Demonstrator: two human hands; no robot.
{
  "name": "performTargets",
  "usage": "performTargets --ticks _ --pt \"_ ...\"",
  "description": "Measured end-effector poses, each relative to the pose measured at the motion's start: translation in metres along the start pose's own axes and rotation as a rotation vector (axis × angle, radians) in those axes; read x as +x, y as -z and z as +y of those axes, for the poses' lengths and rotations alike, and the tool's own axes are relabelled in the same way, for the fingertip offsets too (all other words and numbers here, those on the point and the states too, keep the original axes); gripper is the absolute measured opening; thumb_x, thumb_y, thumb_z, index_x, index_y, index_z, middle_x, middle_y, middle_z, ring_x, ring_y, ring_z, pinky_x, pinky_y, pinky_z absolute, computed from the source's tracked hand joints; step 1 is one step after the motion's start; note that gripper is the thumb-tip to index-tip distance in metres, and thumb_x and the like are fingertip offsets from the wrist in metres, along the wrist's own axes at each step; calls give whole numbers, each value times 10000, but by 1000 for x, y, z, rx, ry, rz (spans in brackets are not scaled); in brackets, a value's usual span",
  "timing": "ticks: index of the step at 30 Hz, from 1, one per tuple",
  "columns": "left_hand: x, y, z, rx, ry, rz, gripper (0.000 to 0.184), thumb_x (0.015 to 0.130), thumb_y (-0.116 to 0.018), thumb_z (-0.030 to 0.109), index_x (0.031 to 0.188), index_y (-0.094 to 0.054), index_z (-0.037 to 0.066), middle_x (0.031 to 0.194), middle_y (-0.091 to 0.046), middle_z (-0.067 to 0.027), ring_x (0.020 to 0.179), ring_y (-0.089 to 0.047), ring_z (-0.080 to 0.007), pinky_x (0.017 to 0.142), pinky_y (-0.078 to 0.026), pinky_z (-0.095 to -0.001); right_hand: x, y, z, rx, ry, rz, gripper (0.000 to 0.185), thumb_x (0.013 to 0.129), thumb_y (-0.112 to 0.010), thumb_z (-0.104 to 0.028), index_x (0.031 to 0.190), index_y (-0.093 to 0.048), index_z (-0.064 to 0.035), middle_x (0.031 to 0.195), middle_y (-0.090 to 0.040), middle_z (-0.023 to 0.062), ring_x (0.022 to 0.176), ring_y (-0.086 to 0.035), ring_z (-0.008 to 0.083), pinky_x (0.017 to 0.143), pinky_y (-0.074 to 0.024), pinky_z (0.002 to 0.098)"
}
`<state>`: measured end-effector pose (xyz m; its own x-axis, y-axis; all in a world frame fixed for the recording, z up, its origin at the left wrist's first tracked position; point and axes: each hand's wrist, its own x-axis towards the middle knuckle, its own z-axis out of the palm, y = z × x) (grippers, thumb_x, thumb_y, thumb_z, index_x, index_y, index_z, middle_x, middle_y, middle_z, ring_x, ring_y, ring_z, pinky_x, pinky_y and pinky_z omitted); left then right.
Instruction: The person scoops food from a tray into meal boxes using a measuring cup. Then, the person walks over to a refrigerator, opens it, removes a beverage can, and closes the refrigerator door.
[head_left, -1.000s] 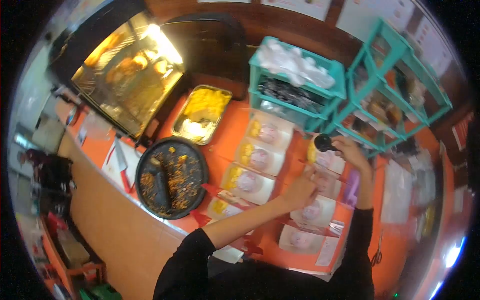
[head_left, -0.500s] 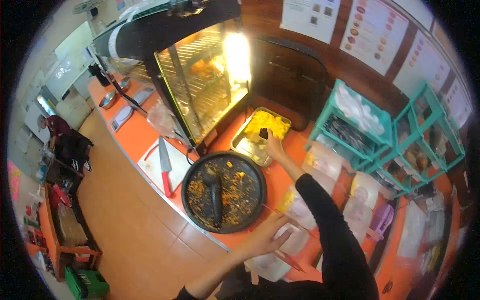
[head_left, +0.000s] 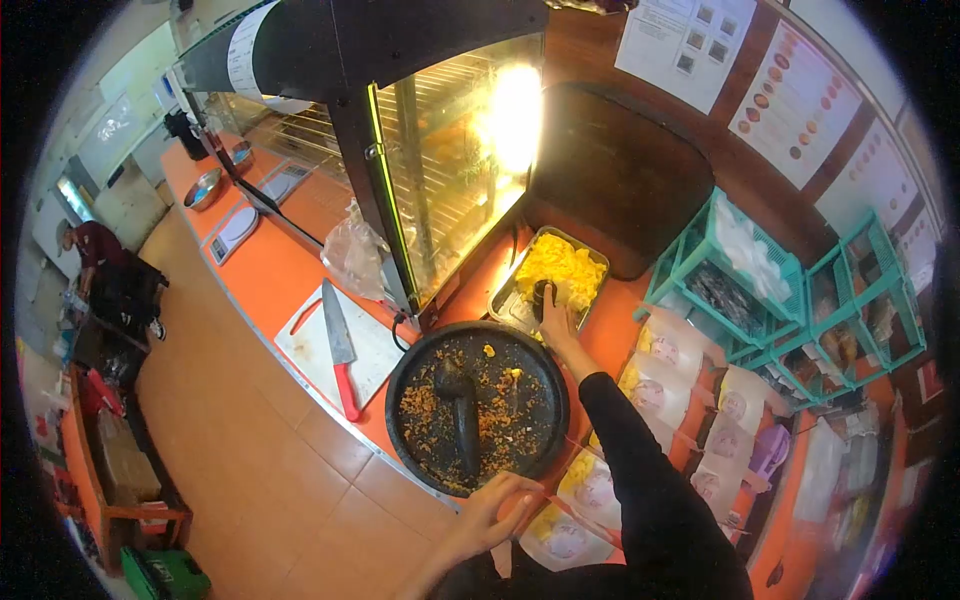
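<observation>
My right hand grips a black-handled utensil over a metal tray heaped with yellow food that looks like scrambled egg. The utensil's working end is hidden in the tray. Lower down, my left hand has its fingers curled at the red edge of a paper food box and appears to pinch its lid. Left of the tray stands a wide black stone mortar with orange-brown crumbs inside. A dark stone pestle lies in it.
Several open paper boxes line the counter's right. A red-handled knife rests on a white cutting board. Behind are a lit glass warmer and teal baskets. Another person stands far left.
My right hand has turned downward, bringing the utensil closer to the yellow food. The camera view has shifted. My left hand stays by the boxes, lower in view.
</observation>
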<state>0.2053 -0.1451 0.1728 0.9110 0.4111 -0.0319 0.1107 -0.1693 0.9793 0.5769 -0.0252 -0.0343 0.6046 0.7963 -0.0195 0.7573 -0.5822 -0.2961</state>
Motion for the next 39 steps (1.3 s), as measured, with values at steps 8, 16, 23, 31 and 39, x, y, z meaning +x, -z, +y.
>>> performTargets --ticks 8,16,23,31,39 --pt "5 9 -10 1 -28 -64 246 942 -513 168 1114 -604 17 1053 -591 -151 1035 -575 -285 916 -442 -368 -21 51 16 -96 41 -102 648 803 -598 -189 1393 -372 -45 958 -636 276 883 -631 419 762 -504 493" --pt "13 6 -6 -20 -26 -116 236 933 -524 148 1104 -605 6 1052 -599 -151 1037 -574 -282 927 -436 -370 -33 48 29 -61 -42 -271 349 866 -522 -249 1108 -579 -5 988 -645 253 841 -655 392 744 -512 493" --pt "15 2 -6 -19 -19 -142 234 944 -518 162 1100 -604 9 1026 -593 -155 1027 -575 -287 917 -437 -369 -46 42 3 251 104 -115 437 870 -500 -165 1306 -509 -184 992 -637 252 795 -654 378 736 -523 485" --pt "7 0 -17 11 -17 -152 245 946 -509 180 1107 -598 18 1035 -578 -156 1036 -565 -295 920 -431 -375 -34 99 14 -328 390 -290 386 746 -641 -291 1129 -628 -244 914 -682 134 823 -668 319 692 -529 445" --pt "2 -8 -20 13 -16 -160 254 945 -515 190 1115 -596 20 1044 -564 -162 1024 -563 -303 911 -433 -372 -31 91 30 -361 202 -242 288 786 -576 -270 1045 -658 -177 935 -686 130 869 -678 317 697 -532 448"
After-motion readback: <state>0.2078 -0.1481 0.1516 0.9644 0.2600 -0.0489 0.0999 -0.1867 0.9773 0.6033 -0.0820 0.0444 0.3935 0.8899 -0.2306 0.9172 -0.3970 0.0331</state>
